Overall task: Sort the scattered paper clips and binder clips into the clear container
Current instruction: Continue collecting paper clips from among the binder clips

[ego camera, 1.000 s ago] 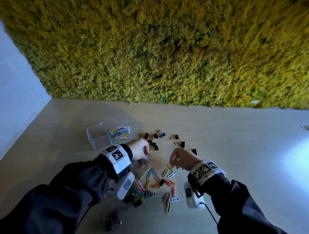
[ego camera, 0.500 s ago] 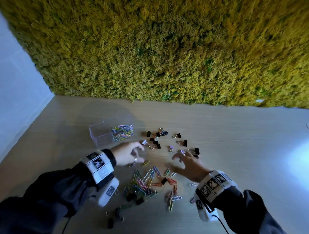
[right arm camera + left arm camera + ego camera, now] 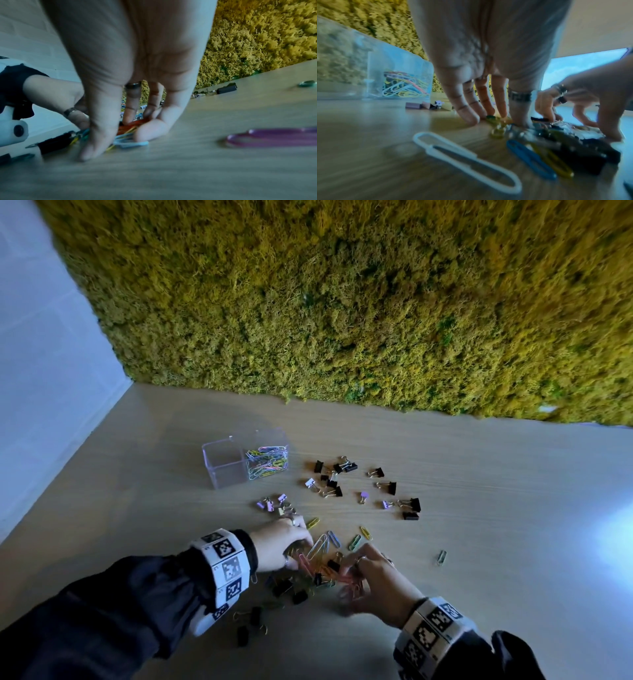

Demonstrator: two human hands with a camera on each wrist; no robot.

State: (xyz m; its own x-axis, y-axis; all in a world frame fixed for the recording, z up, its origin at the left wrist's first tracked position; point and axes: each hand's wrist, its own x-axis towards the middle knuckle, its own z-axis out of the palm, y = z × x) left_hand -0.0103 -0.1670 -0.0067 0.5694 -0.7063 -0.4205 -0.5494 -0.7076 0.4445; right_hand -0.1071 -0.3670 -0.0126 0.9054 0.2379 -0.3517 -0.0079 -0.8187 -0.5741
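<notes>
The clear container (image 3: 224, 470) stands at the back left; its right compartment holds coloured paper clips (image 3: 267, 462), its left one is bare. A pile of coloured paper clips (image 3: 320, 556) mixed with black binder clips lies between my hands. My left hand (image 3: 303, 542) presses straight fingers (image 3: 469, 115) down on the pile's left side. My right hand (image 3: 349, 570) stands over the right side, fingertips (image 3: 128, 116) and thumb on orange and blue clips. Neither hand has lifted anything.
Black binder clips (image 3: 342, 474) and small purple ones (image 3: 270, 503) lie scattered beyond the pile. More black ones (image 3: 253, 621) sit by my left wrist. A green clip (image 3: 442, 557) lies alone at right. A moss wall (image 3: 342, 302) bounds the table's far edge.
Both hands have drawn back toward me and closed in on the near pile from either side. The loose paper clips there now lie bunched closer together.
</notes>
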